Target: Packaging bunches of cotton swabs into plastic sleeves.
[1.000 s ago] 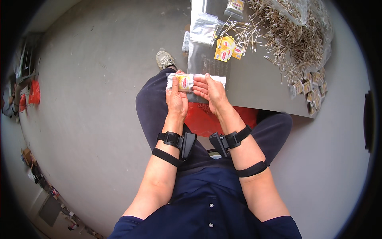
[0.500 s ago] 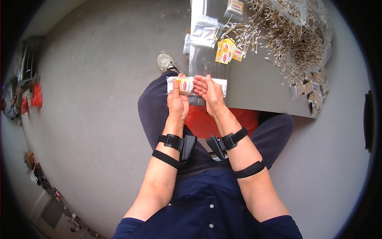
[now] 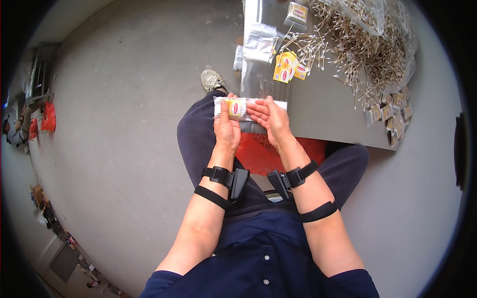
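My left hand is closed on a clear plastic bag of white-tipped cotton swabs, with its thumb on top. A yellow and white card with a red oval shows through the bag. Beside the bag's right end is my right hand, its fingers stretched out toward the left over the clear plastic. Whether those fingertips press on the bag I cannot tell. Both hands are above my lap at the table's near left corner. Farther up lie loose yellow cards and a stack of flat clear bags.
Loose cotton swabs spread over the grey table toward a large heap of swabs in clear plastic. Several filled packs sit at its right edge, another pack at the far side. Red material shows beneath the table.
The whole view has shifted slightly, so the table and hands appear a little farther right and lower. My left hand keeps its hold on the bag; my right hand's fingers remain stretched out.
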`<state>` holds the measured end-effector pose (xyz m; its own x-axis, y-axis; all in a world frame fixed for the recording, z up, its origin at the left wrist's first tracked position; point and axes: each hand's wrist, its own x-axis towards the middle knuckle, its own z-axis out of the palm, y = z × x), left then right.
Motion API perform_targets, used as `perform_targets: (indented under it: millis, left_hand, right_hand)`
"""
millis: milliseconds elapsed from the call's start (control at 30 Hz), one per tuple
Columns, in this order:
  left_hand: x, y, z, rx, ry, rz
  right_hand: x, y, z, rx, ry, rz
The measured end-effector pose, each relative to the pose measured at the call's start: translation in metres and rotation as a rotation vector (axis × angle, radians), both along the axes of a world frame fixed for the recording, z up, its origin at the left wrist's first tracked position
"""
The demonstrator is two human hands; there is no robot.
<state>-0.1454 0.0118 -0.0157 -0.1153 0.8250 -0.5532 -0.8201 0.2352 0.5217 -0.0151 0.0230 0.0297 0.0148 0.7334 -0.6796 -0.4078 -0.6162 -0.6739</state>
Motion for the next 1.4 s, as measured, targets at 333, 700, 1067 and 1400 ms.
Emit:
perform_targets:
  millis: [333,700,1067,1400]
  left_hand:
    - [0.002,0.001,-0.002,-0.005,0.018,0.032]
    - [0.001,0.002,0.003,0.005,0.011,0.01]
    - [0.001,0.003,0.002,0.003,0.017,0.001]
    - [0.001,0.002,0.002,-0.018,0.009,0.006]
  right_hand:
    - [0.001,-0.022,-0.001,0.021,0.21,-0.018]
    - [-0.008,-0.015,0.001,0.079,0.162,-0.071]
    - [-0.009,-0.018,0.004,-0.008,0.056,-0.049]
    - [-0.017,-0.012,0.009,0.012,-0.047,0.033]
